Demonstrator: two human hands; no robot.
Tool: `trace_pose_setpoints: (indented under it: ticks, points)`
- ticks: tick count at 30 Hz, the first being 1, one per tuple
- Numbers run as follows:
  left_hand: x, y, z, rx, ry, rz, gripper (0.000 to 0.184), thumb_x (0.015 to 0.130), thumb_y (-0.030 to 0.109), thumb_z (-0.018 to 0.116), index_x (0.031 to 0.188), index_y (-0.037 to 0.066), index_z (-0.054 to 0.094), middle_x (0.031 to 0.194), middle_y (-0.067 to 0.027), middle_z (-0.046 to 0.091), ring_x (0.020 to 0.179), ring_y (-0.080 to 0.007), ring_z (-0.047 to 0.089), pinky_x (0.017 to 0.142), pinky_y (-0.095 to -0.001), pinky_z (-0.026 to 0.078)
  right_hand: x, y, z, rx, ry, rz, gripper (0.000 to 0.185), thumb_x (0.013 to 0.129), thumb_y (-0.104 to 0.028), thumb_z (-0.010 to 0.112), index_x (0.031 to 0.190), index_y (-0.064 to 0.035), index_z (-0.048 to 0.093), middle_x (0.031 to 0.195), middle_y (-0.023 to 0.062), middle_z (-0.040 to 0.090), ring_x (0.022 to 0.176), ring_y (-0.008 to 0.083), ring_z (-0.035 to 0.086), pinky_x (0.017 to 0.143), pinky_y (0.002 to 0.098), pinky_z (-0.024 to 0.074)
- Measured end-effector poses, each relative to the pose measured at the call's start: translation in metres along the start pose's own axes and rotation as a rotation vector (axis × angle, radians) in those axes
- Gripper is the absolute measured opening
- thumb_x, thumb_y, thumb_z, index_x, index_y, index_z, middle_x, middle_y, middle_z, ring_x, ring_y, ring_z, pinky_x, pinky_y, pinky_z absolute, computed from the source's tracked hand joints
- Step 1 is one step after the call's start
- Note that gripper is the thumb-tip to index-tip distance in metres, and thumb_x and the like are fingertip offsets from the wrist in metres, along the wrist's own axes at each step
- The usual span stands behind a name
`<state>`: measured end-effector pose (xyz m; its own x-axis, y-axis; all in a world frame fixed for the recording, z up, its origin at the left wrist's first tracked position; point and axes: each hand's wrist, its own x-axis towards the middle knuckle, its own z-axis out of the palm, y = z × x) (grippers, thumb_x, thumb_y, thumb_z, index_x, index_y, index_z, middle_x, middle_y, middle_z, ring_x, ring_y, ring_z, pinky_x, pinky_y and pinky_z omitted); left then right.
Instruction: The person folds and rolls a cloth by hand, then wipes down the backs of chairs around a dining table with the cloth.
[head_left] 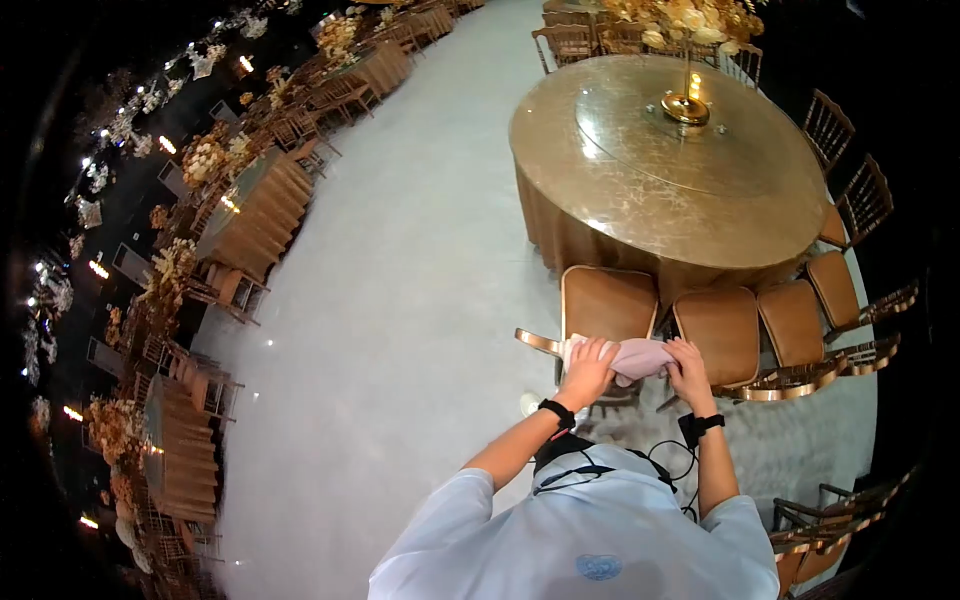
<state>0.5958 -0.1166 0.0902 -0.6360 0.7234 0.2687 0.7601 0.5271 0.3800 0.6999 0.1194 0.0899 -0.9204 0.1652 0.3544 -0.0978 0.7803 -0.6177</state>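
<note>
A pinkish cloth [640,360] stretches between my two hands over the top of a chair's backrest [538,341]. My left hand [590,372] is closed on the cloth's left end, where a whiter part shows. At the other end, my right hand [687,372] has its fingers closed on the cloth. The chair's brown seat [608,302] lies just beyond the cloth, against the round table. Most of the backrest is hidden by the cloth and hands.
A round golden table [660,170] holds a glass turntable and a flower stand [686,106]. More chairs [717,335] line its right side. Pale floor [370,300] extends left towards rows of draped tables [255,215]. Stacked chairs [830,530] stand at lower right.
</note>
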Motion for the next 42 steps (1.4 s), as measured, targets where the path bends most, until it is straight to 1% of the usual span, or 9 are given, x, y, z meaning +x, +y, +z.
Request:
trace_pose_setpoints:
  ticks: [4, 12, 17, 22, 25, 32, 35, 39, 42]
  points:
    - [0.003, -0.005, -0.003, 0.024, 0.021, 0.032, 0.053, 0.081, 0.017, 0.064, 0.131, 0.01, 0.049, 0.129, -0.0175, 0.048, 0.125, -0.035, 0.042, 0.106, -0.05, 0.03, 0.001, -0.009, 0.01, -0.029, 0.012, 0.062, 0.036, 0.078, -0.002, 0.063, 0.114, -0.0056, 0.064, 0.119, 0.0148, 0.063, 0.12, 0.0328, 0.053, 0.108, 0.0489, 0.0333]
    - [-0.007, -0.036, -0.03, -0.017, -0.021, 0.037, 0.052, 0.081, 0.014, 0.064, 0.131, 0.01, 0.049, 0.122, -0.0135, 0.055, 0.117, -0.0328, 0.05, 0.1, -0.0456, 0.037, 0.016, -0.039, 0.02, -0.04, -0.037, -0.043, 0.031, 0.076, -0.002, 0.062, 0.107, -0.004, 0.066, 0.107, 0.013, 0.065, 0.108, 0.0312, 0.058, 0.102, 0.0492, 0.0366]
    - [-0.013, -0.052, -0.05, 0.014, 0.029, 0.027, 0.048, 0.081, 0.012, 0.063, 0.127, 0.009, 0.052, 0.121, -0.0123, 0.056, 0.116, -0.0303, 0.051, 0.1, -0.0443, 0.039, 0.023, -0.05, 0.04, -0.14, -0.052, -0.147, 0.033, 0.074, -0.007, 0.065, 0.106, -0.0073, 0.068, 0.105, 0.0083, 0.065, 0.1, 0.0285, 0.058, 0.089, 0.0412, 0.0405]
    - [-0.015, -0.075, -0.054, -0.045, 0.073, -0.038, 0.044, 0.083, 0.011, 0.06, 0.126, 0.009, 0.053, 0.119, -0.0124, 0.058, 0.114, -0.0307, 0.053, 0.095, -0.0434, 0.042, 0.032, -0.073, 0.056, -0.13, -0.052, -0.131, 0.033, 0.073, -0.007, 0.064, 0.106, -0.0082, 0.067, 0.099, 0.0087, 0.064, 0.096, 0.0303, 0.058, 0.082, 0.0425, 0.0426]
    - [-0.019, -0.088, -0.057, 0.009, 0.029, -0.126, 0.046, 0.082, 0.011, 0.059, 0.128, 0.01, 0.053, 0.122, -0.012, 0.057, 0.114, -0.0306, 0.053, 0.096, -0.0436, 0.042, 0.038, -0.08, 0.064, -0.102, -0.077, -0.196, 0.038, 0.071, -0.006, 0.066, 0.109, -0.0085, 0.064, 0.1, 0.0138, 0.061, 0.095, 0.0335, 0.056, 0.081, 0.043, 0.0431]
    - [-0.027, -0.103, -0.051, 0.009, 0.036, -0.227, 0.048, 0.082, 0.012, 0.059, 0.129, 0.013, 0.053, 0.129, -0.0156, 0.053, 0.124, -0.0344, 0.046, 0.104, -0.0473, 0.036, 0.042, -0.085, 0.086, -0.098, -0.067, -0.273, 0.042, 0.071, -0.006, 0.066, 0.113, -0.0097, 0.062, 0.102, 0.0144, 0.057, 0.098, 0.0336, 0.054, 0.083, 0.0438, 0.0423]
    - [-0.026, -0.092, -0.039, 0.065, 0.114, -0.197, 0.047, 0.079, 0.012, 0.061, 0.126, 0.009, 0.055, 0.127, -0.0187, 0.053, 0.121, -0.0367, 0.047, 0.103, -0.0473, 0.037, 0.04, -0.086, 0.074, -0.055, -0.096, -0.277, 0.045, 0.072, -0.006, 0.066, 0.116, -0.0103, 0.061, 0.108, 0.0146, 0.058, 0.101, 0.0338, 0.055, 0.085, 0.0444, 0.0424]
    - [-0.026, -0.078, -0.029, 0.064, 0.084, -0.206, 0.048, 0.079, 0.014, 0.062, 0.126, 0.009, 0.055, 0.129, -0.0196, 0.052, 0.123, -0.0383, 0.045, 0.104, -0.0493, 0.035, 0.032, -0.074, 0.062, -0.019, -0.091, -0.278, 0.046, 0.072, -0.004, 0.066, 0.117, -0.0099, 0.061, 0.11, 0.013, 0.059, 0.098, 0.0346, 0.056, 0.084, 0.0448, 0.0437]
    - [-0.023, -0.068, -0.019, 0.061, 0.021, -0.216, 0.05, 0.082, 0.02, 0.061, 0.131, 0.013, 0.053, 0.134, -0.0182, 0.048, 0.13, -0.0401, 0.038, 0.11, -0.0537, 0.027, 0.028, -0.06, 0.047, 0.031, -0.099, -0.241, 0.043, 0.074, -0.004, 0.065, 0.117, -0.0087, 0.061, 0.11, 0.0145, 0.061, 0.102, 0.0341, 0.057, 0.088, 0.0428, 0.0431]
